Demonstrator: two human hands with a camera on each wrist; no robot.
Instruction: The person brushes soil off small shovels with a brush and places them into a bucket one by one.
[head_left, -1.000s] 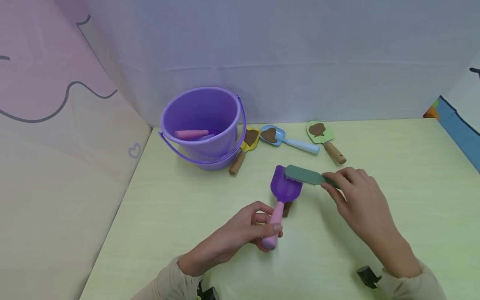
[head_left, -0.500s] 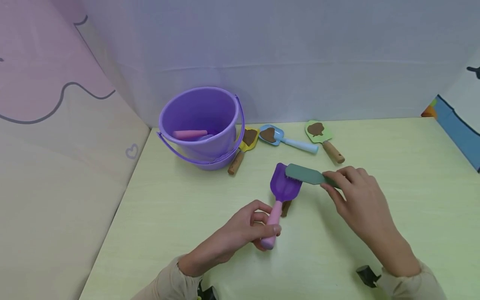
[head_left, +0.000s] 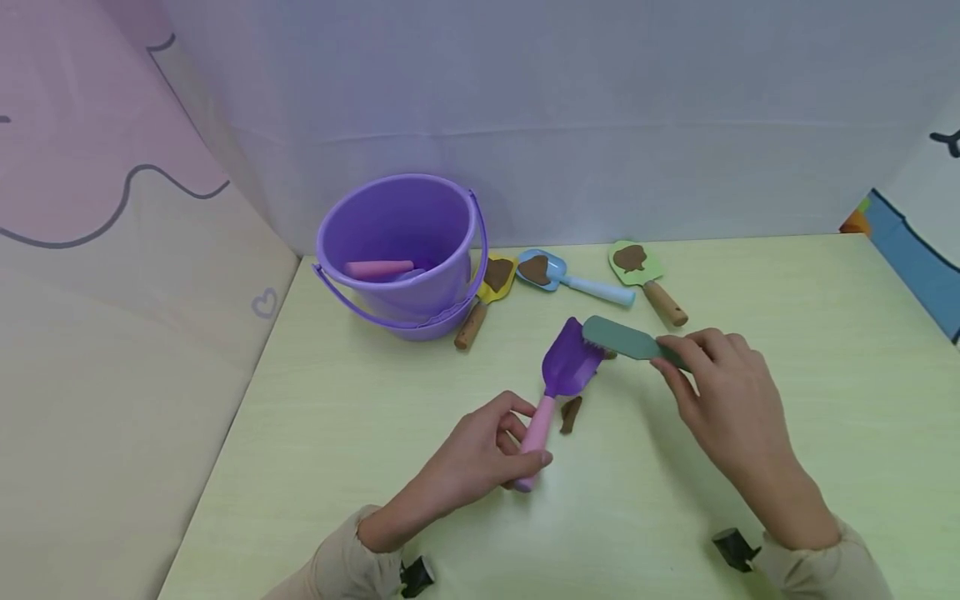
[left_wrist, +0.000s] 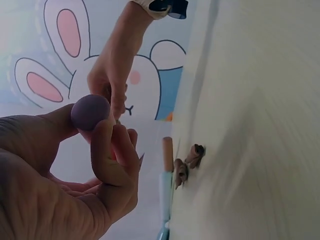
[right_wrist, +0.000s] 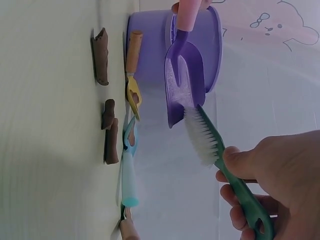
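Note:
My left hand grips the pink handle of a toy shovel with a purple scoop, raised over the table. Between thumb and fingers, my right hand holds a green brush. Its white bristles meet the scoop's front edge in the right wrist view. Beneath the shovel, brown clay-like pieces lie on the table, partly hidden by the scoop in the head view. The left wrist view shows the handle's round purple end between thumb and fingers.
A purple bucket with a pink-handled tool inside stands at the back left. Behind the hands lie a yellow shovel, a blue shovel and a green shovel, each with a brown patch. A cloth backdrop borders the table.
The shovel has turned and its scoop tilted, with the handle end shifting left. The brush has moved slightly up and right along the scoop. More of the brown pieces below shows.

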